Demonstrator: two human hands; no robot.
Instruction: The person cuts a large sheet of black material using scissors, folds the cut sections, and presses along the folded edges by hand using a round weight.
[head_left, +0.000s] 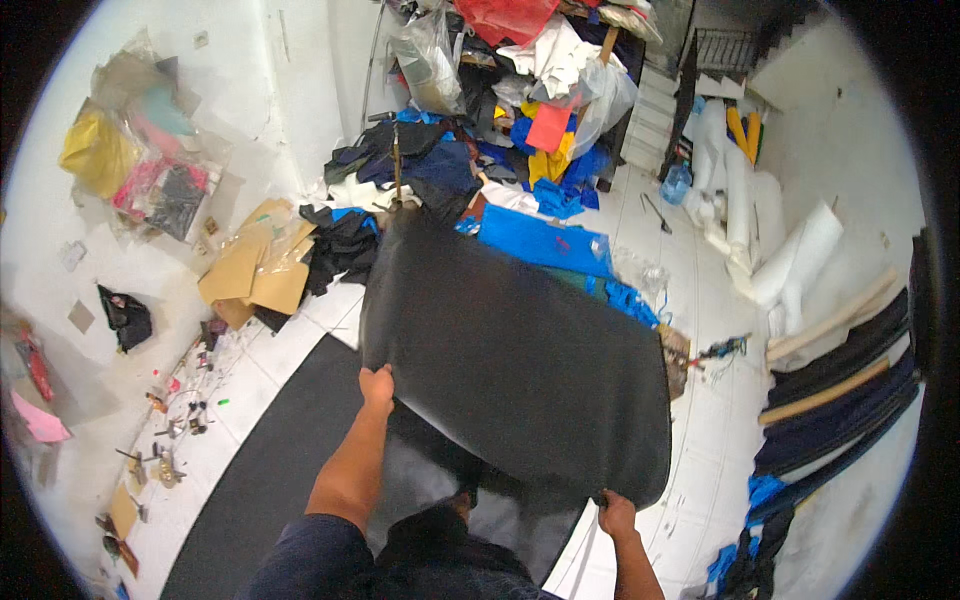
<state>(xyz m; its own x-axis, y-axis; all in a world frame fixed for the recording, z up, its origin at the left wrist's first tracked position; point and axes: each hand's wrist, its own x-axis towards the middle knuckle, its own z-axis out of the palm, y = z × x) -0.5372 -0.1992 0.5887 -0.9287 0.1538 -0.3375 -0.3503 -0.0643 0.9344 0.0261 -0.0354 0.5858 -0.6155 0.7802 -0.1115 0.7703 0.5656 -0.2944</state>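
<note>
A large sheet of black, slightly shiny material point(520, 350), perhaps leatherette, hangs raised in front of me. My left hand point(377, 387) is closed on its near left edge. The near right edge is gripped by my right hand point(616, 514), fingers curled round it. Between my hands the edge sags and bows toward me. More dark material point(270, 470) lies flat on the floor beneath and to the left, passing under me. Whether it joins the raised sheet I cannot tell.
Fabric scraps point(420, 160) and blue cloth point(545, 240) are heaped at the far side. Brown cardboard pieces point(255, 265) lean left. Small metal tools point(165, 465) line the left wall. Fabric rolls point(840, 400) lie right, white rolls point(795, 255) farther back. A water bottle point(676, 184) stands near them.
</note>
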